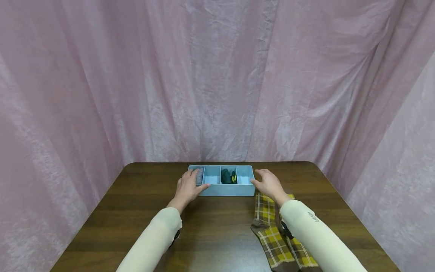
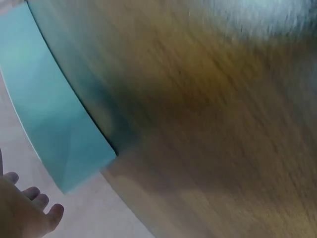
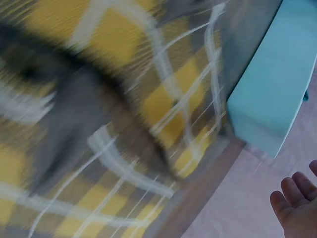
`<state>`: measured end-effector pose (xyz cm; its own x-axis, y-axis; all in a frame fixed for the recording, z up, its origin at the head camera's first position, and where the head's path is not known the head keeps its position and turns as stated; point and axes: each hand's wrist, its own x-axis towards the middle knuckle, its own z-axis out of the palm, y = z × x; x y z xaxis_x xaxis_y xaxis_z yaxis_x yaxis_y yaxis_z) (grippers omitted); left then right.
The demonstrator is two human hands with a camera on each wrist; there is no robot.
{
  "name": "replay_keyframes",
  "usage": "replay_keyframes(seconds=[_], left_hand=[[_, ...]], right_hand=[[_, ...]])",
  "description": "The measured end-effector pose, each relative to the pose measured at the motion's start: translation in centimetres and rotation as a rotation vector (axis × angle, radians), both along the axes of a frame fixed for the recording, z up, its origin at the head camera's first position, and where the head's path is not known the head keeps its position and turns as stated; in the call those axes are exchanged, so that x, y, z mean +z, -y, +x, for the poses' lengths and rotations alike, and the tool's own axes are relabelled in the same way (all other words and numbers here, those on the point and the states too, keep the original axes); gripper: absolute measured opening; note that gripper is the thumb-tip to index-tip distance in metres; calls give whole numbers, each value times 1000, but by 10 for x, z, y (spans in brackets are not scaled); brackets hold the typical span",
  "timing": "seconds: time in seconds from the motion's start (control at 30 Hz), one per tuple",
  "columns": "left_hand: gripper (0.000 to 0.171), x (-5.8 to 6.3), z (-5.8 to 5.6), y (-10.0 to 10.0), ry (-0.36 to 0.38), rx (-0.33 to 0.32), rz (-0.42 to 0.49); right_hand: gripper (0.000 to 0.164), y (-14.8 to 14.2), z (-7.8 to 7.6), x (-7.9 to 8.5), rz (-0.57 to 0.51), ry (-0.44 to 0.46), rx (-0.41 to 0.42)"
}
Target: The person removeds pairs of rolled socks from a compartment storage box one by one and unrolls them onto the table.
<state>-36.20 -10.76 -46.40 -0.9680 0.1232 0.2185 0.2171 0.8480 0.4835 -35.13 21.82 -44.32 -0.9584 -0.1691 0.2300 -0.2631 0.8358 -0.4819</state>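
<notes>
The head view puts the pale blue box point(image 1: 226, 190) between your hands, near the table's far edge. Your left hand point(image 1: 186, 189) is at the box's left end, thumb and fingers spread wide; your right hand point(image 1: 270, 184) is beside its right end, thumb parted from the fingers. Neither grips anything; whether either touches the box, you cannot tell from here. The box looks like thin, smooth plastic: probably light, fairly stiff, a little slippery. Hold it by both end walls, level, so the dark green bundle point(image 1: 225, 176) in its third compartment from the left stays put. The plaid socks point(image 1: 276, 241), nearer you than the box and to its right, should be soft and floppy; pinch them at the cuffs.
</notes>
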Motion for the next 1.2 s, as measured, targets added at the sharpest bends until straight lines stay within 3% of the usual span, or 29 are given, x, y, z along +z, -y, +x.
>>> replay_keyframes(seconds=[0.4,0.7,0.93,1.2], left_hand=[[91,-8,-17,37,111,48,101],[91,-9,-20,38,181,50,132],[88,-13,-20,36,177,42,128],[86,-16,-21,33,187,44,147]], right_hand=[[55,57,-25,-8,-90,29,-24],[55,80,-35,-9,-150,50,-58],[59,95,-36,-15,-238,94,-79],[62,104,-37,-20,-232,84,-142]])
